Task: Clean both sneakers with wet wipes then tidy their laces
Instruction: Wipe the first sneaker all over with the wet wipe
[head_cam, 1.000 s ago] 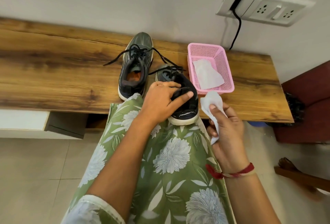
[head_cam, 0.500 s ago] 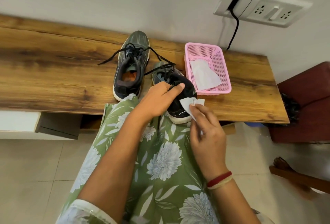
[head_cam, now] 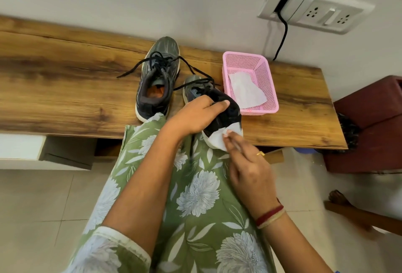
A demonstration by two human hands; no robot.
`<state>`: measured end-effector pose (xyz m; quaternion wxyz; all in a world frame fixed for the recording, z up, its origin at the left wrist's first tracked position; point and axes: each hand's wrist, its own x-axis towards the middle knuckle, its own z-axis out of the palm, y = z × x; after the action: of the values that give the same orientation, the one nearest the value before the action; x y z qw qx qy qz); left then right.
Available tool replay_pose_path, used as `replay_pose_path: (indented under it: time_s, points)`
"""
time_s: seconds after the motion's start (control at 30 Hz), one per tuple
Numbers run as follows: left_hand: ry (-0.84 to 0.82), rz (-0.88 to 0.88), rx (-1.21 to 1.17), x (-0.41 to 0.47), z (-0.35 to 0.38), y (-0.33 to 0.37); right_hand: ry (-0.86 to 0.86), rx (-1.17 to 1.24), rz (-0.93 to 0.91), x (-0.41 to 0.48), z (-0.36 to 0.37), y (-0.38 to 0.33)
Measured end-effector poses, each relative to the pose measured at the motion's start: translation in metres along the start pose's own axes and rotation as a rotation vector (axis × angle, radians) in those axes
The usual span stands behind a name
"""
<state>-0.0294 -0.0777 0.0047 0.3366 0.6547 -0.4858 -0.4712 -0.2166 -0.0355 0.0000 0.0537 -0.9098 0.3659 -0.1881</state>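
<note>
Wooden tabletop (head_cam: pixel 65 90) along pale wall, tiled floor below. Fingers (head_cam: pixel 231 140) of right hand (head_cam: pixel 250 170) straight and pressed together, pinning wet wipe (head_cam: pixel 217 141) against white heel rim of near sneaker (head_cam: pixel 226 116), heel at tabletop's near edge. Left hand (head_cam: pixel 195 116) curled over collar of same sneaker, steadying. Second sneaker (head_cam: pixel 156 83) just left, laces (head_cam: pixel 185 68) loose. Spare wipe (head_cam: pixel 245 92) in pink basket (head_cam: pixel 273 98), right. Judged light; sole stiff, upper soft; best gripped at collar. Wipe limp, probably slick.
</note>
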Motion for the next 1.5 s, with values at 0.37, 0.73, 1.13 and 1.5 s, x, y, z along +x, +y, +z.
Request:
replay_pose_path:
  time_s: [0.37, 0.73, 1.13, 1.5]
  points:
    - [-0.013, 0.005, -0.050, -0.005, -0.003, 0.002, 0.033, 0.104, 0.122, 0.000, 0.001, -0.009]
    - [0.021, 0.001, -0.090, -0.009, -0.003, 0.001, -0.056, 0.111, 0.016, 0.000, -0.005, -0.003]
    - [0.003, -0.022, -0.118, -0.009, -0.004, 0.006, -0.155, -0.026, -0.108, 0.015, -0.001, -0.009]
    - [0.001, -0.020, -0.126, -0.010, -0.004, 0.003, -0.098, 0.080, -0.084, 0.008, 0.001, -0.003]
